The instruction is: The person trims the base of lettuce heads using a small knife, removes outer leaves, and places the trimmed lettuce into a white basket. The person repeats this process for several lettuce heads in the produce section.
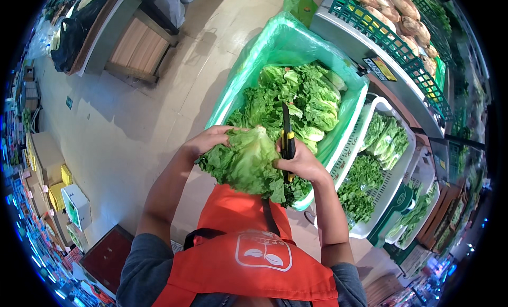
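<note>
A leafy green head of lettuce point(245, 160) is held in front of my red apron, its pale stem end pointing away from me. My left hand point(210, 140) grips its left side, the fingertips partly hidden by leaves. In my right hand point(302, 161) is a black and yellow utility knife point(288, 140), its dark blade extended and pointing away from me. That hand is also close against the lettuce's right side. Just beyond both hands stands a crate lined with green plastic point(233, 87), with several heads of lettuce point(304, 98) inside.
Right of the lined crate is a white basket point(398, 148) of bundled greens. A green crate point(344, 10) of brownish root vegetables sits on the display at upper right. Upper left stands a counter with a wooden panel point(138, 44). Cartons point(46, 151) line the left side.
</note>
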Demonstrator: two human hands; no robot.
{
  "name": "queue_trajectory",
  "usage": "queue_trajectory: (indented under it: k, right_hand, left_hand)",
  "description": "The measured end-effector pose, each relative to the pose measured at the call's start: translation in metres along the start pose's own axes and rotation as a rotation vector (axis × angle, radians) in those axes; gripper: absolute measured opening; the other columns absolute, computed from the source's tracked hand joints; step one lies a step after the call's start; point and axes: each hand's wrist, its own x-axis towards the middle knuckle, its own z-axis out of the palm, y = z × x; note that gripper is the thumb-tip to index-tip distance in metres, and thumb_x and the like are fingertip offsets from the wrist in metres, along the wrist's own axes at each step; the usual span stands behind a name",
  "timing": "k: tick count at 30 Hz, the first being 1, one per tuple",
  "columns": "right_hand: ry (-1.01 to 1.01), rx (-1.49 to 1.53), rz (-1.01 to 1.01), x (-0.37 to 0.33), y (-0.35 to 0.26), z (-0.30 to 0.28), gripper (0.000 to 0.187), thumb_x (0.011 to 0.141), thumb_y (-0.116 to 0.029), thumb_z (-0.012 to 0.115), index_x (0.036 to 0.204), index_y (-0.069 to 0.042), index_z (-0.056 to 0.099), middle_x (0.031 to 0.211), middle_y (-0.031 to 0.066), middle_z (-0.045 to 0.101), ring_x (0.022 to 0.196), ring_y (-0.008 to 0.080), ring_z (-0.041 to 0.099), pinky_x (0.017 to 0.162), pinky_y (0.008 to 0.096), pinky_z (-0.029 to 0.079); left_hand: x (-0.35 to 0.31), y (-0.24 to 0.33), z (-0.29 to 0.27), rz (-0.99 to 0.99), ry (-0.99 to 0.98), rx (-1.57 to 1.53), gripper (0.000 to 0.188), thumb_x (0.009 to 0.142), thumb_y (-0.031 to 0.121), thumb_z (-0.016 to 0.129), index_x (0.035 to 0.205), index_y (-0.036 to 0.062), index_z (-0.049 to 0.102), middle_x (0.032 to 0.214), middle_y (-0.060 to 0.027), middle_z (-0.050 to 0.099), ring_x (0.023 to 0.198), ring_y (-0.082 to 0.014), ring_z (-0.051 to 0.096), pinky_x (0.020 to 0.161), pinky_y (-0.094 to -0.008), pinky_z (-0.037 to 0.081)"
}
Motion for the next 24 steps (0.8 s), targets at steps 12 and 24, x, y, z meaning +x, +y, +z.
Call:
queue_trajectory:
  k: [12,24]
  right_hand:
    - [0.005,0.113,0.042,0.001,0.022,0.000,0.028,0.061,-0.003,0.062,0.079,-0.010,0.041,0.068,-0.0055,0.037,0.059,0.0042,0.037,0.049,0.0200,0.030]
    - [-0.027,0.260,0.053,0.004,0.039,-0.001,0.024,0.062,0.000,0.056,0.074,-0.011,0.039,0.063,-0.0063,0.035,0.054,0.0047,0.036,0.046,0.0210,0.028]
  left_hand:
    - [-0.001,-0.007,0.002,0.045,-0.034,-0.120,0.043,0.078,0.005,0.047,0.121,0.0023,0.048,0.116,-0.0061,0.053,0.102,-0.0113,0.049,0.089,-0.0250,0.037]
    - [-0.007,0.002,0.013,0.036,-0.051,-0.038,0.046,0.074,0.000,0.051,0.120,0.0025,0.048,0.110,-0.0050,0.055,0.096,-0.0096,0.050,0.082,-0.0238,0.041]
